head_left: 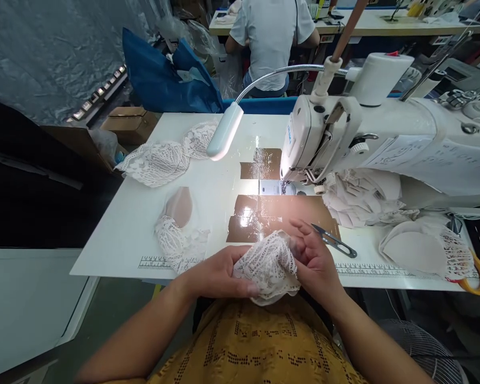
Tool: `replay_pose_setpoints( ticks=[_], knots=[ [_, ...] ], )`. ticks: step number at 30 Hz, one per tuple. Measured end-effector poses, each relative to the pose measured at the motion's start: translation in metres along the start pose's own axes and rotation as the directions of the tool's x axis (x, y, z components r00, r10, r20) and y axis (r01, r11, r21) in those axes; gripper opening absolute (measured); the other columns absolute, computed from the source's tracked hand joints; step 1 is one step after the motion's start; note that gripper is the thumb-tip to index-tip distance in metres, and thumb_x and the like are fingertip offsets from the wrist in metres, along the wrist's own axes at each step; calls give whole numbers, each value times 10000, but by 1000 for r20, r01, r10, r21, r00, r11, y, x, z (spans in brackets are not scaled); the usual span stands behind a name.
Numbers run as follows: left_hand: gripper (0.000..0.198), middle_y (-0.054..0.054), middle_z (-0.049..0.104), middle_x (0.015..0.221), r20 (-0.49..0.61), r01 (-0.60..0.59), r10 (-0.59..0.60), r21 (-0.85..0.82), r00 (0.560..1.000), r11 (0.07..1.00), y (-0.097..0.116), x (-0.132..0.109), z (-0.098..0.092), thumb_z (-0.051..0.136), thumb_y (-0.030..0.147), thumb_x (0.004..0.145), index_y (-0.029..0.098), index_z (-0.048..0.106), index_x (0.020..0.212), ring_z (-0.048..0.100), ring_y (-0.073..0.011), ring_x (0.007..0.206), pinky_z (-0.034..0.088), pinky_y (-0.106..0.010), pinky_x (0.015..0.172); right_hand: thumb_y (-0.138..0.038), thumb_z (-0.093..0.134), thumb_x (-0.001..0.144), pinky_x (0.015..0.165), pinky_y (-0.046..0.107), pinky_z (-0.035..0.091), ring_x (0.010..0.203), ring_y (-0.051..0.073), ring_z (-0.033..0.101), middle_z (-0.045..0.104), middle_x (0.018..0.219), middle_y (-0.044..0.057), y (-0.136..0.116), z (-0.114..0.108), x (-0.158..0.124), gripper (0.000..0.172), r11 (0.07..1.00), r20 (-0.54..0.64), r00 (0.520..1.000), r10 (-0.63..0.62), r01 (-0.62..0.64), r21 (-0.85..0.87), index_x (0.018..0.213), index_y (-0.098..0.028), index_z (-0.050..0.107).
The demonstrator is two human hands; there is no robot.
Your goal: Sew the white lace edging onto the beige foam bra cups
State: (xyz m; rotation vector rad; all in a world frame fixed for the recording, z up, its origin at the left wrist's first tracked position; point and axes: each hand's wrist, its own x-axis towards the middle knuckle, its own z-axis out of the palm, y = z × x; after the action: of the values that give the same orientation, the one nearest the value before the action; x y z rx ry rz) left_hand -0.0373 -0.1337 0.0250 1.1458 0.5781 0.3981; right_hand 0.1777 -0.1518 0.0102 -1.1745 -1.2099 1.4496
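One left grip (228, 274) and one right grip (314, 264) clasp a white lace piece (267, 266). Its narrower end points roughly forward, along its long axis.

With our left hand (226, 274) and right hand (318, 266) we hold one white lace cup (268, 266), near-left of the sewing machine (392, 120).

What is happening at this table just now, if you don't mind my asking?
The left hand grips some lace at the table's near edge, with the right hand against its other side. The snips lie just right of that hand, and the sewing machine stands beyond, to the right. More lace pieces lie at left. Farther off, a co-worker faces away.
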Motion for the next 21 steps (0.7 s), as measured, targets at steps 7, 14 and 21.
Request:
replay_pose_setpoints(
  ticks=[7, 14, 21],
  knots=[
    [275, -23, 571, 808, -262, -22, 69, 176, 963, 984, -4, 1, 7, 684, 349, 809, 125, 617, 954, 524, -137, 691, 436, -236, 623, -478, 415, 944, 671, 290, 465, 727, 170, 566, 608, 776, 24, -9, -9, 12, 370, 967, 216, 969, -118, 162, -198, 788, -209, 618],
    [330, -19, 598, 936, -635, -345, 131, -225, 761, 911, -1, 0, 5, 635, 497, 820, 206, 528, 933, 597, -147, 794, 522, -268, 712, -360, 637, 841, 609, 265, 425, 635, 138, 523, 589, 684, -4, -11, -5, 12, 261, 962, 76, 980, -183, 194, -191, 647, -199, 570],
    [700, -158, 558, 1264, -387, -207, -15, -526, 922, 825, -13, 9, 25, 635, 518, 802, 175, 406, 1367, 574, -281, 1124, 515, -384, 896, -300, 695, 792, 584, 255, 445, 599, 127, 524, 580, 630, -18, -17, 9, 18, 266, 956, -5, 960, -281, 279, -95, 586, -200, 559]
  ],
)
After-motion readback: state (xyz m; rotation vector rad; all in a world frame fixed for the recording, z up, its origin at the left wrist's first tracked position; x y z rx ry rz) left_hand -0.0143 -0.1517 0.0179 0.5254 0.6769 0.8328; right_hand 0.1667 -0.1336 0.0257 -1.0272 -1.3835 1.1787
